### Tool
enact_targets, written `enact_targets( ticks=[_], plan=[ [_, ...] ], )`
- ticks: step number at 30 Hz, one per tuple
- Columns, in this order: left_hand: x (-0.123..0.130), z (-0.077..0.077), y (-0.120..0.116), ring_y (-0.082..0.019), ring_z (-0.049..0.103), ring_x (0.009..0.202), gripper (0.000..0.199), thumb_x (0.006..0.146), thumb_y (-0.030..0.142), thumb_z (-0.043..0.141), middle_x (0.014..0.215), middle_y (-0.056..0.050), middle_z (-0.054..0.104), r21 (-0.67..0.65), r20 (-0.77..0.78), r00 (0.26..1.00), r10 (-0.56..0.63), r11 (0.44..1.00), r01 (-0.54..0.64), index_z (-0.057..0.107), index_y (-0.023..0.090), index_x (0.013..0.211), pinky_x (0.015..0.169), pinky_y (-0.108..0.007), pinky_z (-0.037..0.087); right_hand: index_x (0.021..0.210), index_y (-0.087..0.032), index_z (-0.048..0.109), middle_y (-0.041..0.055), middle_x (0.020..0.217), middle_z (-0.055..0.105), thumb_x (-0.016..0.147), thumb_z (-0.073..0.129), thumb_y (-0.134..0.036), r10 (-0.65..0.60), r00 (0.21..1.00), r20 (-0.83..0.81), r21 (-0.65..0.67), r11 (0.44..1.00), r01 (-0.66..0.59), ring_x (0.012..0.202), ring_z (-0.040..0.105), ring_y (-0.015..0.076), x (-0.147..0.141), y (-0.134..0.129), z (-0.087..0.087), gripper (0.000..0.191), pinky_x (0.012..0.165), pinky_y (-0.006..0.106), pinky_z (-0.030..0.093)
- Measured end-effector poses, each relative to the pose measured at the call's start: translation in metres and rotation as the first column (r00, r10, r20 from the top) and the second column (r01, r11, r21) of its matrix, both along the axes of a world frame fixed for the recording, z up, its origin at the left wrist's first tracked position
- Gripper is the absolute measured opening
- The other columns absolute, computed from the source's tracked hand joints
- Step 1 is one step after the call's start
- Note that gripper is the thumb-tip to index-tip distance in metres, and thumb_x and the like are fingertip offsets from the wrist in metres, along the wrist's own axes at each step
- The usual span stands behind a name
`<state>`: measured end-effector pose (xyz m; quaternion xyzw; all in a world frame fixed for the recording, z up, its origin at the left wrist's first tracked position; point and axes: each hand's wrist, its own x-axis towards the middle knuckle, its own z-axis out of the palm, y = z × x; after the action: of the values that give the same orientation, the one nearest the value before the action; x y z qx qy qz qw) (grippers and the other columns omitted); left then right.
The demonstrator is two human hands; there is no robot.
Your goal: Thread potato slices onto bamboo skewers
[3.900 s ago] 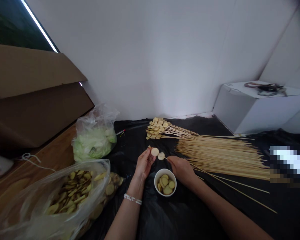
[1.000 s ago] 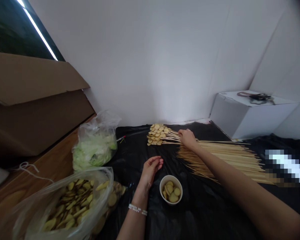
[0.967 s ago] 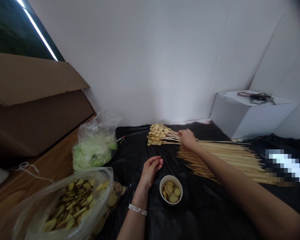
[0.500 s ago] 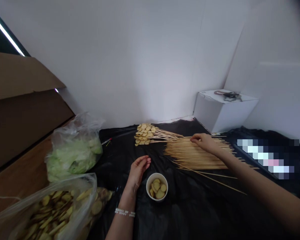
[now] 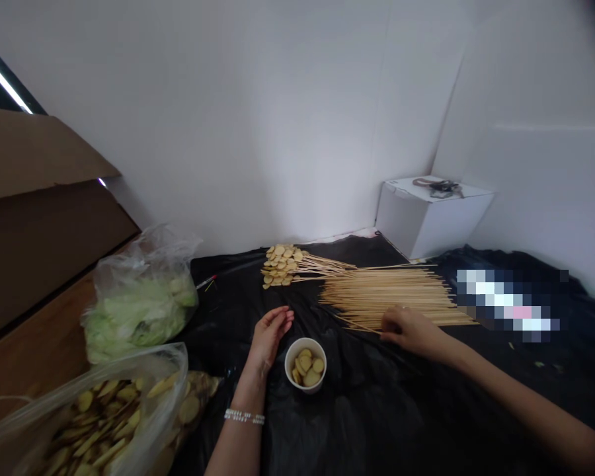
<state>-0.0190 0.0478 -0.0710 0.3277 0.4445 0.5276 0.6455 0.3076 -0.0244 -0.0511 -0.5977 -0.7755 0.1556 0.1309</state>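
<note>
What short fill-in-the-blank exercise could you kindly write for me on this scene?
1. The white bowl of potato slices stands on a sheet coloured ____.
2. The pale bracelet is worn on the ____ wrist.
3. The hand at the near edge of the bare skewers is the ____ one.

Missing words: black; left; right.

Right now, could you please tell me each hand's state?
Left hand: half-open, nothing visible in it.
Right hand: fingers curled at the skewers' near edge; whether gripping one cannot be told.
</note>
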Motion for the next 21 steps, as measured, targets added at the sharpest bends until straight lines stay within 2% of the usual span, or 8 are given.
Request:
enact_targets(
  ticks=[3,7,14,16,18,21],
  plan=[
    [0.000,0.000,0.000,-0.014,0.067,0.078,0.022,0.069,0.018,0.074,0.086,-0.011,0.072,0.004,-0.001,1.000,-0.006,1.000,0.006,0.070,0.011,0.089,0.073,-0.022,0.052,0.073,-0.018,0.060,0.0055,0.078,0.063,0.080,0.054,-0.020,0.023,0.996,0.087,0.032,0.999,-0.026,0.075,0.055,0.0186,-0.004,-0.004,-0.003,0.010,0.065,0.027,0.036],
    [-0.001,-0.001,0.000,-0.014,0.067,0.077,0.021,0.069,0.018,0.074,0.085,-0.011,0.072,-0.009,0.000,1.000,-0.002,1.000,0.002,0.070,0.011,0.089,0.073,-0.022,0.052,0.073,-0.018,0.059,0.0055,0.078,0.063,0.085,0.045,-0.016,0.025,0.993,0.113,0.074,0.997,-0.034,0.075,0.055,0.0174,-0.003,-0.002,0.002,0.019,0.068,0.027,0.036],
    [-0.001,-0.001,0.000,-0.014,0.067,0.078,0.025,0.067,0.021,0.076,0.086,-0.011,0.072,0.000,0.006,1.000,-0.004,1.000,0.004,0.070,0.011,0.089,0.073,-0.022,0.051,0.081,-0.017,0.060,0.0083,0.084,0.061,0.087,0.044,-0.018,-0.087,0.958,0.272,0.264,0.965,0.012,0.078,0.054,0.0197,0.006,0.011,0.015,0.018,0.069,0.029,0.034],
    [-0.001,-0.001,0.000,-0.014,0.066,0.077,0.025,0.067,0.021,0.076,0.085,-0.011,0.072,-0.004,0.010,1.000,-0.004,1.000,0.004,0.070,0.011,0.089,0.072,-0.022,0.051,0.082,-0.018,0.059,0.0078,0.085,0.060,0.087,0.046,-0.020,-0.056,0.964,0.260,0.260,0.966,-0.014,0.081,0.054,0.0203,0.002,0.007,0.013,0.014,0.070,0.029,0.035],
    [-0.001,-0.001,0.001,-0.014,0.066,0.076,0.024,0.066,0.020,0.076,0.085,-0.011,0.072,-0.008,0.011,1.000,-0.002,1.000,0.002,0.070,0.011,0.088,0.072,-0.022,0.051,0.079,-0.019,0.058,0.0060,0.085,0.060,0.086,0.048,-0.022,0.004,0.975,0.222,0.195,0.980,-0.049,0.081,0.054,0.0191,-0.006,0.001,0.007,0.012,0.069,0.028,0.035],
    [0.000,-0.002,0.001,-0.013,0.066,0.076,0.023,0.066,0.020,0.076,0.084,-0.011,0.072,-0.011,0.010,1.000,0.003,1.000,-0.003,0.070,0.011,0.087,0.071,-0.022,0.051,0.079,-0.019,0.058,0.0065,0.087,0.061,0.085,0.048,-0.019,0.013,0.970,0.243,0.152,0.987,-0.051,0.081,0.055,0.0197,-0.016,-0.006,-0.006,0.012,0.067,0.028,0.035]
  ],
)
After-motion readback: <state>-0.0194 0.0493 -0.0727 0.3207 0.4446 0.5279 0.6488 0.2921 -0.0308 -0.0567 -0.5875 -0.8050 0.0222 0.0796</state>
